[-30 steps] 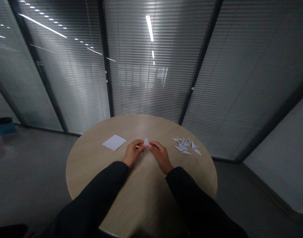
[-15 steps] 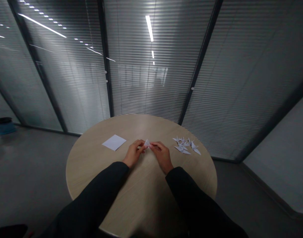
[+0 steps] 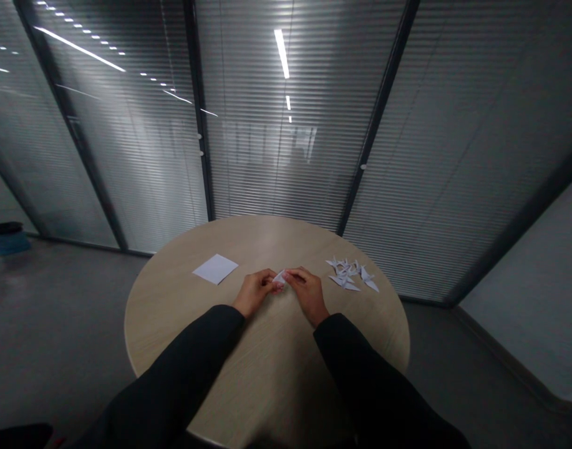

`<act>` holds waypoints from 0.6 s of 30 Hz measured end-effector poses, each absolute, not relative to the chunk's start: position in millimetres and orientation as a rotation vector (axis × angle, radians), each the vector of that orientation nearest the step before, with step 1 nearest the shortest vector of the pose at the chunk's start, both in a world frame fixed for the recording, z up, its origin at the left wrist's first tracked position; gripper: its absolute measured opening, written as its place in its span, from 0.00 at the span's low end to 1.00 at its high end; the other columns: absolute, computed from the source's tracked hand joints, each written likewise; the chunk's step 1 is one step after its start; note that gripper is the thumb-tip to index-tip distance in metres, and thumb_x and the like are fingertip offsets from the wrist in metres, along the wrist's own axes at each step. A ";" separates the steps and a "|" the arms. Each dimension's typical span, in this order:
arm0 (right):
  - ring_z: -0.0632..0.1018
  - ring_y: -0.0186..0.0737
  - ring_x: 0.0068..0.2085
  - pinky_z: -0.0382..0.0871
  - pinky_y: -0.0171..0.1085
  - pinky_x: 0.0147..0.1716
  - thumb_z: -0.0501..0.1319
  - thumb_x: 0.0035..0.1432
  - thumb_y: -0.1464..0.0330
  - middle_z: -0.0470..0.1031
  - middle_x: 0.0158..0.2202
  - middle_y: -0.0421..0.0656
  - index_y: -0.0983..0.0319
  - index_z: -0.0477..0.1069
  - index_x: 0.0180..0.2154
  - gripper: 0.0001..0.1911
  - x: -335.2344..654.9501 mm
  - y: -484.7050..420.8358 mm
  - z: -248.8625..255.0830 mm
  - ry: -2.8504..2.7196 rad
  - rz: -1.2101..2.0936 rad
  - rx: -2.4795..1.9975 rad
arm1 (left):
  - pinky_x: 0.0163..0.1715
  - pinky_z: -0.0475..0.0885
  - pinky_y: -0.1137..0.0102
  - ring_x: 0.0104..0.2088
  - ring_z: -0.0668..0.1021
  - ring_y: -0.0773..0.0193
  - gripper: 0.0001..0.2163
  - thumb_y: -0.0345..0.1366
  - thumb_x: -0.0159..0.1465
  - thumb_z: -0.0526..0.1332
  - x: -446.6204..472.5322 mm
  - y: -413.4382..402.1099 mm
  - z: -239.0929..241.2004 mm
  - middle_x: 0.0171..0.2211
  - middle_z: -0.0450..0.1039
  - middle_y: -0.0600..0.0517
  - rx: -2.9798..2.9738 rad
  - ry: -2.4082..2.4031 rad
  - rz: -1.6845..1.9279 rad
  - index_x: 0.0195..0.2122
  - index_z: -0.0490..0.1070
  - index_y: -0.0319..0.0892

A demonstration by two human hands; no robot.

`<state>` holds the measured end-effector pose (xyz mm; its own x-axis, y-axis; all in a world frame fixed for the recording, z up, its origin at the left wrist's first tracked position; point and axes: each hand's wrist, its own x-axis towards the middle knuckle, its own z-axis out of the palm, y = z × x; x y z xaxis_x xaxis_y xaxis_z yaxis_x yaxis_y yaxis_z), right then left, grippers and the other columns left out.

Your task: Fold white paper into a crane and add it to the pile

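A small folded white paper piece (image 3: pixel 279 277) is pinched between the fingers of the left hand (image 3: pixel 254 292) and the right hand (image 3: pixel 310 293), low over the middle of the round table (image 3: pixel 267 368). A flat paper sheet (image 3: pixel 215 269) lies to the left, folded paper cranes (image 3: pixel 352 275) to the right.

I'm looking over a round wooden table (image 3: pixel 267 374) here. A blank white sheet (image 3: pixel 215 269) is lying toward its far left edge, and a little heap of folded paper shapes (image 3: pixel 352 275) is sitting by the far right edge. Glass walls with blinds (image 3: pixel 140 143) are standing behind it.
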<state>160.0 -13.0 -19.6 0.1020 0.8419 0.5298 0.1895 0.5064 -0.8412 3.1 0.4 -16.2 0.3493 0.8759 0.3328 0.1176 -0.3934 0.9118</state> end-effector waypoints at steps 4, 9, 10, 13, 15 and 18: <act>0.77 0.40 0.34 0.71 0.38 0.37 0.65 0.50 0.61 0.76 0.30 0.42 0.60 0.77 0.29 0.09 160.6 -15.2 -17.0 -1.450 0.622 -0.931 | 0.30 0.68 0.72 0.25 0.76 0.64 0.10 0.41 0.56 0.62 -0.9 -3.4 -7.9 0.22 0.75 0.52 1.822 0.918 1.097 0.28 0.72 0.39; 0.77 0.40 0.36 0.71 0.38 0.38 0.65 0.50 0.62 0.76 0.31 0.42 0.60 0.77 0.30 0.08 158.8 -16.1 -16.1 -1.412 0.642 -0.889 | 0.31 0.71 0.71 0.27 0.78 0.63 0.11 0.43 0.53 0.65 2.2 -4.8 -7.2 0.23 0.76 0.52 1.677 0.884 1.147 0.28 0.72 0.39; 0.77 0.40 0.36 0.71 0.38 0.38 0.65 0.50 0.62 0.76 0.32 0.42 0.60 0.77 0.30 0.08 158.4 -16.1 -15.9 -1.405 0.640 -0.888 | 0.31 0.71 0.70 0.27 0.78 0.63 0.12 0.43 0.52 0.66 3.2 -3.6 -8.3 0.23 0.76 0.52 1.612 0.855 1.157 0.29 0.72 0.39; 0.77 0.41 0.38 0.71 0.39 0.40 0.65 0.51 0.61 0.77 0.34 0.43 0.59 0.77 0.31 0.09 158.4 -16.9 -14.2 -1.390 0.638 -0.894 | 0.32 0.72 0.68 0.27 0.78 0.62 0.22 0.42 0.45 0.71 4.9 1.7 -11.7 0.25 0.76 0.51 1.435 0.751 1.157 0.39 0.71 0.38; 0.77 0.41 0.39 0.71 0.39 0.40 0.64 0.52 0.61 0.77 0.36 0.43 0.59 0.77 0.33 0.10 159.3 -18.0 -13.1 -1.378 0.659 -0.906 | 0.34 0.72 0.67 0.28 0.78 0.62 0.26 0.41 0.41 0.73 4.8 5.0 -13.1 0.27 0.77 0.51 1.375 0.719 1.155 0.41 0.71 0.37; 0.77 0.41 0.39 0.71 0.40 0.40 0.63 0.53 0.60 0.77 0.38 0.44 0.60 0.75 0.38 0.13 159.7 -18.6 -14.1 -1.366 0.703 -0.933 | 0.37 0.71 0.67 0.31 0.78 0.61 0.22 0.41 0.42 0.72 3.8 7.9 -14.5 0.30 0.78 0.49 1.383 0.753 1.173 0.37 0.74 0.36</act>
